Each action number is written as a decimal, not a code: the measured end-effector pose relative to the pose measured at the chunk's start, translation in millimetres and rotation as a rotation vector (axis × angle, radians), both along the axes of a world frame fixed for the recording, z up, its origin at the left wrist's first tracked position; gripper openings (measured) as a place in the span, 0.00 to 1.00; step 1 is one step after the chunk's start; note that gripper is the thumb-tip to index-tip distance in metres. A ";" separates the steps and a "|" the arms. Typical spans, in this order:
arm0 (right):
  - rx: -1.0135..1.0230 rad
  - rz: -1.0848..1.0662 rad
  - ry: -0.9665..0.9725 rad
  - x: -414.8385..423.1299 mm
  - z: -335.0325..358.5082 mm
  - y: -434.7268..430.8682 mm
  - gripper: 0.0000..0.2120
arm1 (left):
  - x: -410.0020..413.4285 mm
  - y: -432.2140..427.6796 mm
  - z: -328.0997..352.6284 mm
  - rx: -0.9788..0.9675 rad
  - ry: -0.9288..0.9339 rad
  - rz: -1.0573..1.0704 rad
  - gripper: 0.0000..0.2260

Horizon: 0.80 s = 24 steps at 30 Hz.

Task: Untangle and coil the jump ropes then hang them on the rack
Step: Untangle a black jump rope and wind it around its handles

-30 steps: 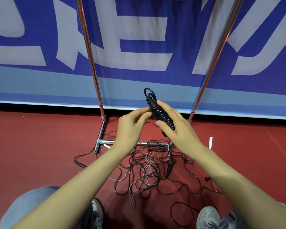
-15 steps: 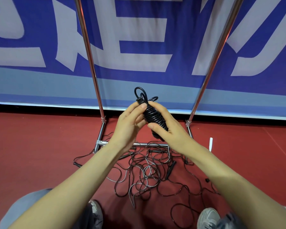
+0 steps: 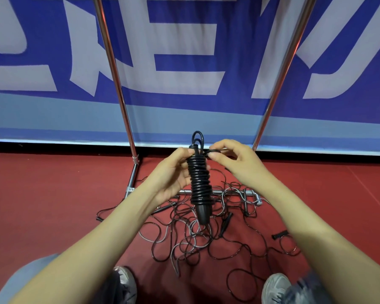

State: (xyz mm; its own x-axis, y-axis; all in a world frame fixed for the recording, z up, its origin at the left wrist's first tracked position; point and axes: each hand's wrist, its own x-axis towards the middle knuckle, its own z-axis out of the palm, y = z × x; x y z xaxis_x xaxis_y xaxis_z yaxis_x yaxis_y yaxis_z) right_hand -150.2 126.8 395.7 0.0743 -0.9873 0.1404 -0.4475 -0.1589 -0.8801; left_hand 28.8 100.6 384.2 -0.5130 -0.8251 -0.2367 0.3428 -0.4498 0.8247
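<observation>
Hands: two, both bare, both busy at one coiled jump rope (image 3: 199, 181), held in the air in front of the rack's base and above the pile on the floor. The bundle stands nearly upright, black cord wound tight round the handles, one handle tip pointing down, two small loops sticking out at the top.

Left hand (image 3: 173, 174): fingers curled round the upper half of the bundle from the left, thumb up near its top. Right hand (image 3: 235, 161): thumb and forefinger pinch one strand (image 3: 213, 151) that leads off the bundle's top to the right; the other fingers are loosely bent and hold nothing.

Rack (image 3: 228, 191): two chrome uprights, leaning apart toward the top of the view, and one low crossbar between them at floor level. No rope shows on the uprights.

Tangle of jump ropes (image 3: 195, 242): one pile on the red floor (image 3: 53, 194), lying over and in front of the crossbar. Mostly black cord, at least one grey cord mixed in. Three loose black handles can be counted; the number of ropes cannot be told.

Shoes: two grey ones, left shoe (image 3: 124, 279) and right shoe (image 3: 276, 286), at the bottom edge. One blue banner (image 3: 184, 62) with large white lettering stands behind the rack.
</observation>
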 end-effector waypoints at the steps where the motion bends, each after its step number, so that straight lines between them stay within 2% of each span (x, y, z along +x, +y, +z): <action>1: 0.000 0.006 -0.002 0.3 1.8 0.6 0.03 | 0.1 0.6 0.7 0.015 0.012 -0.020 0.15; 2: 0.020 0.017 -0.043 -0.5 3.5 0.9 0.05 | 0.4 1.3 2.2 0.035 0.027 -0.033 0.15; 4: 0.115 0.040 -0.259 0.6 7.8 3.4 0.07 | 0.0 2.7 3.8 0.085 0.058 -0.054 0.16; 6: 0.198 0.080 -0.478 2.7 6.8 3.9 0.03 | -1.7 3.9 4.7 0.127 0.081 -0.049 0.16; 7: 0.202 0.101 -0.527 3.2 5.0 3.5 0.02 | -2.6 3.7 5.3 0.145 0.095 -0.037 0.16; 10: 0.208 0.217 -0.566 2.4 2.6 5.8 0.10 | -2.3 1.0 8.1 0.183 0.164 -0.027 0.13; 12: 0.190 0.242 -0.573 2.4 3.8 6.6 0.11 | -1.2 0.9 9.0 0.195 0.188 -0.040 0.13; 17: 0.199 -0.016 -0.623 12.2 -1.9 4.1 0.07 | -0.5 6.2 6.8 0.176 0.081 -0.107 0.15; 21: 0.204 -0.139 -0.848 15.3 2.4 3.6 0.08 | 0.6 4.9 9.3 0.135 0.011 -0.068 0.17; 24: 0.195 -0.156 -0.793 13.6 6.7 5.1 0.07 | 1.6 6.3 12.6 0.080 -0.043 -0.076 0.16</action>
State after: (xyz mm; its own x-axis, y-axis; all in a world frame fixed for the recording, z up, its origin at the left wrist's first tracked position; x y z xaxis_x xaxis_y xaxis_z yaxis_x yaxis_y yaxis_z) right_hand -136.7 131.9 402.4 -0.1142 -0.9902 -0.0807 0.3132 0.0412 -0.9488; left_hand 30.4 106.8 396.8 -0.5616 -0.7615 -0.3237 0.2699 -0.5384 0.7983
